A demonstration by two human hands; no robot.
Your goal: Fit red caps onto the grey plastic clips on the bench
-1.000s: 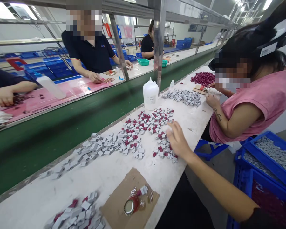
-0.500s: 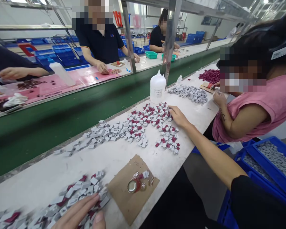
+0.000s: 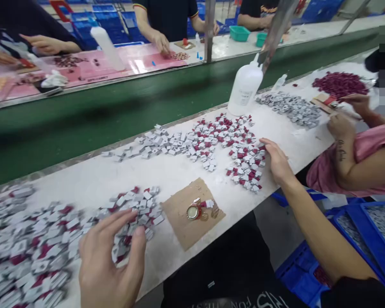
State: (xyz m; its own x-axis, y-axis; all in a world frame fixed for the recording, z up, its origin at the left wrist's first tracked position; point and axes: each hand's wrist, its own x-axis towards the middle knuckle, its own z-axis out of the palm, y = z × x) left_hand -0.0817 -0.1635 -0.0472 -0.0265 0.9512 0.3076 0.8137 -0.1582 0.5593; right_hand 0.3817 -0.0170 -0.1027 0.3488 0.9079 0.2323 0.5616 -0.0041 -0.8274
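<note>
White lettering runs along the black garment (image 3: 244, 295) at the bottom edge, upside down and cut off, unreadable. The white plastic squeeze bottle (image 3: 245, 87) carries a label, print too small to read.

White squeeze bottle (image 3: 245, 87) beside the green conveyor belt (image 3: 115, 111), cardboard square (image 3: 192, 211), blue crates (image 3: 365, 231).

Your small grey-and-maroon parts lie loose in two heaps either side of the cardboard square (image 3: 192, 218): the left pile (image 3: 51, 239), broad and jumbled, spreads to its left under your fingers, while the right cluster (image 3: 247, 169) sits beyond its far right corner.
</note>
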